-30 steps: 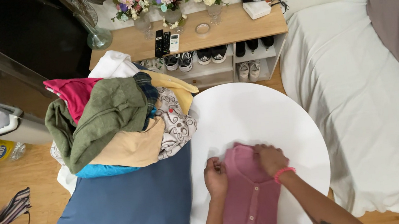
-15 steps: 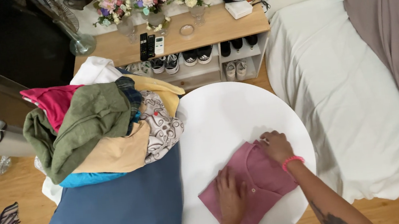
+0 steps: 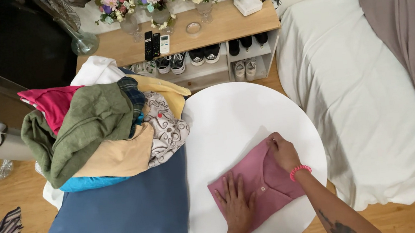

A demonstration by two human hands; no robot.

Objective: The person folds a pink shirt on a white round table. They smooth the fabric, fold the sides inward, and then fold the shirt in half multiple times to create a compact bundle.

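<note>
You are looking down into a bedroom with a wooden floor, and a round white surface (image 3: pixel 239 123) sits in front of you between a heap of clothes on the left and a bed (image 3: pixel 361 94) with white sheets on the right. One pink garment (image 3: pixel 265 185) lies on the near part of the surface, already folded into a compact slanted rectangle with small buttons showing. Your left hand (image 3: pixel 237 205) rests flat on its near left part, fingers spread open and pressing down. Your right hand (image 3: pixel 284 152), with a pink band at the wrist, has its fingers curled closed on the far right corner of the garment. Judging by its shape, the folding of this piece looks nearly finished, with perhaps smoothing or a last fold left. The pile of unfolded clothes (image 3: pixel 99 129) to the left holds at least seven pieces: red, green, tan, white, yellow, patterned and bright blue, resting on one dark blue cloth (image 3: pixel 125 214). No finished folded stack is visible, so most of the work seems ahead. On the far wooden shelf (image 3: pixel 218 27) stand flowers, three remotes and several pairs of shoes below.
</note>
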